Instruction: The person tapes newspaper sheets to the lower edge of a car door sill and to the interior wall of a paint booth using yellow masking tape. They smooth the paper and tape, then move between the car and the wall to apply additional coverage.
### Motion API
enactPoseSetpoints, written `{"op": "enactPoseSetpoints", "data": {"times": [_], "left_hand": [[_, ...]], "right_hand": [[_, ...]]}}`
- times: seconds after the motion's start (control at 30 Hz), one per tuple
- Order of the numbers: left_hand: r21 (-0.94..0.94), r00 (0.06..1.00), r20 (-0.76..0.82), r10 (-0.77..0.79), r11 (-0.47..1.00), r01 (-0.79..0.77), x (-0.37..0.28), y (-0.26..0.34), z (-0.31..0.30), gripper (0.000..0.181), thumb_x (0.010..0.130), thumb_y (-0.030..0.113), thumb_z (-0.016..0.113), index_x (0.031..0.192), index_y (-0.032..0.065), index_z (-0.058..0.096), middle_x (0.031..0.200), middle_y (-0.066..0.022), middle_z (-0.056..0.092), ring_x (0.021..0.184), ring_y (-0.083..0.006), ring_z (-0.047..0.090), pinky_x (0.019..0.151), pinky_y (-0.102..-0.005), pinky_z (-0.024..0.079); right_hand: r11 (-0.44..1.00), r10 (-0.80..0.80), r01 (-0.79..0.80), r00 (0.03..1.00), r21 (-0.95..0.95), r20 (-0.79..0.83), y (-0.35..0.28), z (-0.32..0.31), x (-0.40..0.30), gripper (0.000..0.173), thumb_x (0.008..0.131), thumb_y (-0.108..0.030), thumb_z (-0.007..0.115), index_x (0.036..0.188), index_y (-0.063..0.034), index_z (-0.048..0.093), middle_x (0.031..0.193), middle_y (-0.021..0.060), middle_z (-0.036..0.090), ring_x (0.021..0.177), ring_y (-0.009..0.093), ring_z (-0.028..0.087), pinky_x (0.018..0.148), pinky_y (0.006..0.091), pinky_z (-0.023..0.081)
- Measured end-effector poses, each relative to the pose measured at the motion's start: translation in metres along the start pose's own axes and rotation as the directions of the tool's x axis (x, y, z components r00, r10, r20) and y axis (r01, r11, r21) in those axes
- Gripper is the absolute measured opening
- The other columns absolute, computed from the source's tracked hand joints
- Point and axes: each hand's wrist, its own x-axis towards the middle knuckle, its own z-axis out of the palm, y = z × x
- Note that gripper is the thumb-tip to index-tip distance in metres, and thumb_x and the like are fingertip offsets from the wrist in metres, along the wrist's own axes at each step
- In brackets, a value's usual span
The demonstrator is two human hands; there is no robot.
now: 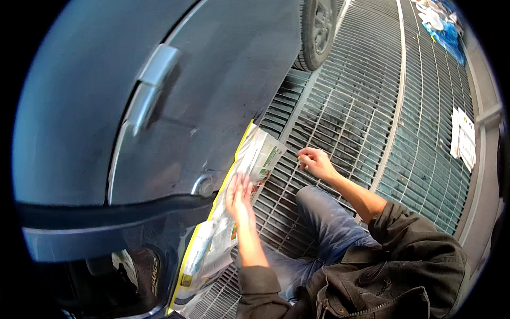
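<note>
My left hand (239, 195) lies flat, fingers stretched out, on a sheet of printed newspaper (258, 153). A strip of yellow masking tape (223, 187) fixes the newspaper along the edge of a dark blue-grey car body (215, 99). The paper's outer side hangs over the floor grating. To the right of its upper corner, apart from the paper, my right hand (316, 163) has its fingers drawn together. A tiny yellow bit (299, 158), perhaps tape, shows at those fingertips.
A bright metallic handle (159, 63) projects from the car panel. Beyond it stands a wheel (318, 32) on the metal floor grating (358, 91). White printed sheets (463, 137) lie by the right wall, and crumpled blue and white sheeting (442, 30) is heaped at the far right.
</note>
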Motion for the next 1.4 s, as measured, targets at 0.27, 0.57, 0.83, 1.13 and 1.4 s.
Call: {"op": "enactPoseSetpoints", "data": {"times": [0.27,0.57,0.83,1.13,1.4], "left_hand": [[0.163,0.972,-0.225,0.069,0.986,-0.032,-0.126,0.032,-0.137,0.031,0.093,0.011,0.057,0.12,-0.0017,0.055,0.114,-0.0152,0.062,0.1,-0.0223,0.062,0.086,-0.0329,0.051],[0.22,0.939,-0.332,0.087,0.975,-0.012,-0.165,0.009,-0.171,0.026,0.094,0.011,0.055,0.115,-0.0039,0.055,0.107,-0.0144,0.064,0.093,-0.0189,0.064,0.083,-0.0296,0.052],[0.224,0.96,-0.272,0.066,0.975,-0.003,-0.152,0.009,-0.159,0.021,0.094,0.009,0.056,0.111,-0.0024,0.059,0.1,-0.0103,0.067,0.084,-0.0137,0.064,0.074,-0.0235,0.05],[0.924,0.673,-0.057,0.737,0.294,-0.244,-0.077,0.031,-0.129,0.028,0.083,0.006,0.059,0.11,0.0015,0.06,0.11,-0.0139,0.061,0.098,-0.0287,0.058,0.087,-0.0394,0.045],[0.946,0.738,0.313,0.598,-0.267,-0.185,-0.083,0.007,-0.146,0.062,0.081,0.006,0.052,0.139,-0.0042,0.033,0.143,-0.0195,0.038,0.138,-0.0302,0.029,0.115,-0.0439,0.021]], "right_hand": [[0.48,-0.162,0.279,0.96,-0.832,0.228,-0.123,0.04,0.096,0.022,0.085,-0.019,0.051,0.096,-0.0075,0.067,0.084,0.0161,0.069,0.08,0.034,0.068,0.071,0.0427,0.054],[0.691,-0.201,0.531,0.793,-0.49,0.575,-0.122,0.099,0.037,0.019,0.083,-0.021,0.059,0.09,-0.0087,0.071,0.074,0.0122,0.069,0.069,0.028,0.068,0.07,0.04,0.053],[0.777,-0.256,0.441,0.873,-0.45,0.415,-0.153,0.093,0.059,0.025,0.081,-0.027,0.063,0.085,-0.0051,0.073,0.069,0.009,0.069,0.064,0.021,0.068,0.065,0.0335,0.052],[0.862,-0.043,0.255,0.898,-0.439,0.438,-0.029,0.039,-0.045,0.027,0.087,-0.026,0.062,0.082,-0.0014,0.07,0.063,0.0071,0.066,0.058,0.012,0.062,0.055,0.0295,0.048],[0.914,0.149,0.042,0.89,-0.402,0.431,0.018,0.019,-0.093,0.023,0.091,-0.02,0.06,0.09,0.0012,0.069,0.064,0.0027,0.063,0.055,0.007,0.056,0.05,0.0237,0.042]]}}
